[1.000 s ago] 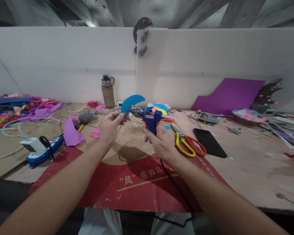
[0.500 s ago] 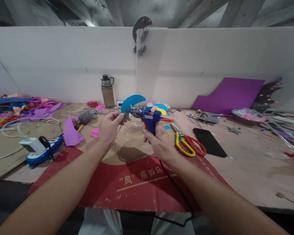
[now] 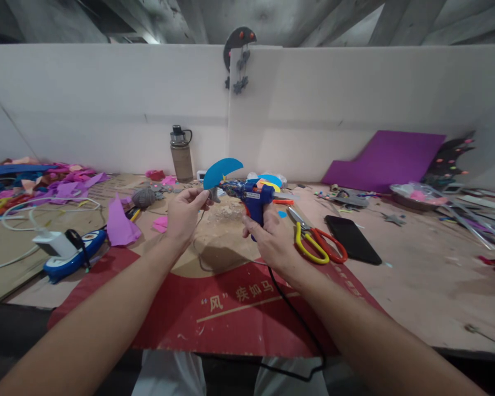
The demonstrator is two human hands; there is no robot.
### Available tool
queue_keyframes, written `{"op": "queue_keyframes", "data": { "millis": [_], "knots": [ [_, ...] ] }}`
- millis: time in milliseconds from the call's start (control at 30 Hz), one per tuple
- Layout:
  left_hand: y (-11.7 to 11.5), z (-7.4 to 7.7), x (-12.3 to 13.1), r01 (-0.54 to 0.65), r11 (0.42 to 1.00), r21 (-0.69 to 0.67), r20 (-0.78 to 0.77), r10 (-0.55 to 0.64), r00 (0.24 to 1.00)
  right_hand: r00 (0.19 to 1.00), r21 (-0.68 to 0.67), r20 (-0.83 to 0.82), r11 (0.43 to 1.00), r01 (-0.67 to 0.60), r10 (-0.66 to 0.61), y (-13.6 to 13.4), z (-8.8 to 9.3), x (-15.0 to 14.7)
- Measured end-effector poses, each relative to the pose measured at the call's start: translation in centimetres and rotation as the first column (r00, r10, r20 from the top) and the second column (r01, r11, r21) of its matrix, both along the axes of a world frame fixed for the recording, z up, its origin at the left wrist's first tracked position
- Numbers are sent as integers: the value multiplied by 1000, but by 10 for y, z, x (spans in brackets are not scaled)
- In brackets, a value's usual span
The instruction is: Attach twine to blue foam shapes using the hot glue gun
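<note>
Between the fingertips of my left hand is a blue crescent-shaped piece, with a small grey bit by the fingers at its lower end. My right hand grips the handle of a blue glue gun, whose nozzle points left, close to the blue crescent. A clear glue stick juts from the gun's back, and its black cord runs down toward my lap. I cannot tell whether the nozzle touches the crescent.
Right of the gun lie yellow-and-red scissors and a black phone. A bottle stands at the back. On the left are a blue power strip and felt scraps. Red printed cardboard covers the front.
The glue gun and my right hand have shifted slightly to the right, so the nozzle sits a bit farther from the crescent. My left hand has hardly moved.
</note>
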State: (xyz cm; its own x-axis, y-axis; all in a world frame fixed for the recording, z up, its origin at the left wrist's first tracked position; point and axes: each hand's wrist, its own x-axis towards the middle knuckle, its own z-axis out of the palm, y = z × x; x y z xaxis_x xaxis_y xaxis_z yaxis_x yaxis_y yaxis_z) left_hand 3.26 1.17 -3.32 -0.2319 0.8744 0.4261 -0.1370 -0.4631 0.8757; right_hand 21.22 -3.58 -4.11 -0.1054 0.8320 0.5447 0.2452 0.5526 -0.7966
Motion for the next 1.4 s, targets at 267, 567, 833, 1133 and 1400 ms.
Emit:
{"op": "queue_keyframes", "data": {
  "millis": [267,567,833,1133,1400],
  "knots": [
    [1,-3,-1,9,1000,10,2,-9,1000,999,-18,17,999,-28,28,-3,0,-4],
    [0,-1,0,8,1000,24,-20,-7,1000,999,-37,8,998,-44,44,-2,-2,-6],
    [-1,2,1,12,1000,-4,12,-12,1000,1000,-17,-15,1000,11,-12,-2,0,-2],
    [-1,0,1,19,1000,-2,22,-19,1000,1000,-48,-12,999,25,-26,2,-4,1],
    [-1,2,0,82,996,-31,96,-79,992,990,-124,-139,992,-3,-15,6,-4,2]
  ]
}}
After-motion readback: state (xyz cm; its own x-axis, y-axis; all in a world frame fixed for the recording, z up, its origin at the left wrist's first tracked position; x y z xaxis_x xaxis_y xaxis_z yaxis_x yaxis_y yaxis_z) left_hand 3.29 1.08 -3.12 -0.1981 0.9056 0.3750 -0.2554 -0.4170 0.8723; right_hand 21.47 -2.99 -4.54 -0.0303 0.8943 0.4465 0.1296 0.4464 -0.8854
